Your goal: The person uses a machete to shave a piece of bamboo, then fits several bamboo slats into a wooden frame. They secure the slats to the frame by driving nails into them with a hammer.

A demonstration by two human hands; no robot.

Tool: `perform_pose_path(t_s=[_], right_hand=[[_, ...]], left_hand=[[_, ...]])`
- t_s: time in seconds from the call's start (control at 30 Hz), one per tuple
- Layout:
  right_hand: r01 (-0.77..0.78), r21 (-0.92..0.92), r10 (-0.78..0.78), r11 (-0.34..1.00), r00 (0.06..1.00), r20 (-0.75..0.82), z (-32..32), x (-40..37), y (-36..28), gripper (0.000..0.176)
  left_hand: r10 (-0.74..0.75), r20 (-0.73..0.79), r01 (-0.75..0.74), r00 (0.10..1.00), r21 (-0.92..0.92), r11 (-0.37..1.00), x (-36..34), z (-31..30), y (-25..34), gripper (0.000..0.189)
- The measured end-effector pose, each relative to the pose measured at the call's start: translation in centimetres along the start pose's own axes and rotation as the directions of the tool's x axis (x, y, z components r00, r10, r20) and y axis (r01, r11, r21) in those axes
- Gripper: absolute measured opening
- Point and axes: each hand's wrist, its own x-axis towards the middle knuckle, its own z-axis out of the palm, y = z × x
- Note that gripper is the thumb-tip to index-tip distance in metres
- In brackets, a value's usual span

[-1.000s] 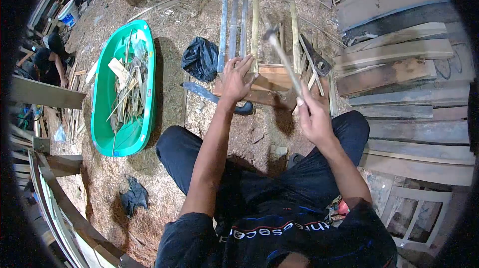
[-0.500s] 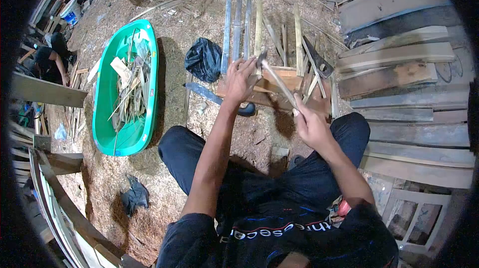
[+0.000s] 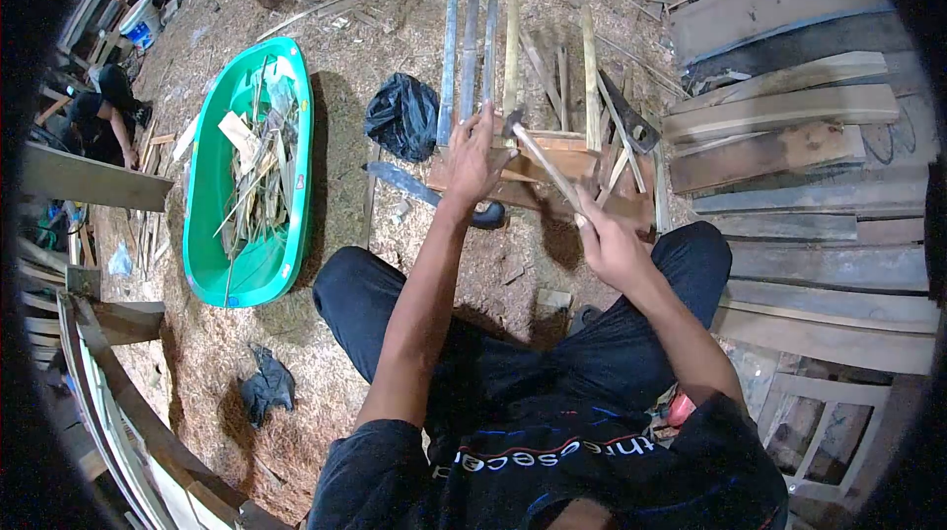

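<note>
My right hand is closed round the wooden handle of a hammer, whose dark head is beside the lower end of a pale slat. Fingers apart, my left hand lies over the lower ends of the grey slats; whether it pinches anything small is not visible. The slats stand in a row, their near ends at a reddish-brown wooden board. Just below my left hand is the dark handle of a machete.
A green tub holding wood scraps stands at left, beside a black plastic bag. A handsaw lies right of the slats. Planks line the right side. Another person sits at the far left.
The hammer head has shifted slightly left and down. My left hand's fingers have lifted and rearranged a little over the slat ends.
</note>
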Motion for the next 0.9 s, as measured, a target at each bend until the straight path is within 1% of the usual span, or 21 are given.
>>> perform_pose_path(t_s=[0.03,0.07,0.1,0.17,0.2,0.27,0.33,0.37,0.43,0.5,0.57,0.67,0.7,0.8,0.9], right_hand=[[0.068,0.023,-0.067,0.997,0.997,-0.036,0.1,0.0,0.5,0.047],[0.082,0.065,-0.075,0.995,0.992,-0.105,-0.1,0.3,1.0,0.047],[0.095,0.111,-0.075,0.989,0.983,-0.166,-0.8,0.7,-0.5,0.047],[0.092,0.188,-0.039,0.978,0.962,-0.269,-0.9,0.8,-2.3,0.047],[-0.017,0.169,0.043,0.985,0.987,-0.156,-0.8,0.6,-2.2,0.048],[-0.21,0.084,0.205,0.974,0.977,0.06,-1.0,0.4,-1.8,0.049],[-0.194,0.071,0.192,0.978,0.981,0.037,-1.3,0.3,-1.5,0.049],[-0.075,0.101,0.084,0.992,0.992,-0.09,-1.5,0.6,-1.3,0.049],[0.039,0.113,-0.018,0.993,0.984,-0.179,-1.1,0.2,-0.7,0.048],[0.05,0.1,-0.036,0.994,0.99,-0.133,0.3,0.0,0.4,0.048],[-0.049,0.054,0.047,0.997,0.998,0.041,0.3,-0.4,0.9,0.046],[-0.14,0.253,0.143,0.957,0.99,0.006,-1.0,-0.3,-1.5,0.05],[0.016,0.157,0.011,0.988,0.986,-0.168,-0.5,-0.3,-1.6,0.05],[-0.193,0.169,0.185,0.967,0.981,0.062,-0.8,-0.2,-1.2,0.049],[-0.026,0.121,0.036,0.992,0.996,-0.081,-1.7,0.7,-1.1,0.048]], left_hand=[[0.012,0.007,-0.012,1.0,0.009,1.0,-0.2,0.0,0.0,0.095],[0.027,0.001,-0.027,1.0,0.017,1.0,0.2,0.2,-0.1,0.096],[0.032,0.0,-0.032,0.999,0.025,0.999,0.3,0.4,-0.3,0.097],[-0.023,0.009,0.023,1.0,0.018,1.0,0.1,0.0,0.5,0.096],[-0.044,0.009,0.044,0.999,0.019,0.999,0.2,-0.3,0.6,0.095],[-0.048,0.021,0.048,0.999,0.013,0.999,0.3,-0.4,0.5,0.095],[-0.053,0.038,0.052,0.998,0.006,0.999,0.5,-0.4,0.7,0.096],[-0.059,0.039,0.059,0.997,0.006,0.998,0.8,-0.5,0.6,0.096],[-0.061,0.04,0.061,0.997,0.013,0.998,0.1,-0.1,0.5,0.096],[-0.027,0.007,0.027,1.0,0.035,0.999,0.3,0.0,0.3,0.096],[-0.036,0.016,0.035,0.999,0.037,0.999,0.4,0.0,0.2,0.096],[-0.062,0.053,0.06,0.997,0.038,0.997,0.8,-0.4,0.8,0.099],[-0.083,0.075,0.08,0.994,0.04,0.996,0.3,-0.4,0.9,0.101],[-0.032,0.082,0.026,0.996,0.073,0.997,0.3,-0.2,0.3,0.099],[-0.059,0.137,0.049,0.989,0.075,0.996,0.5,-0.5,0.6,0.098]])
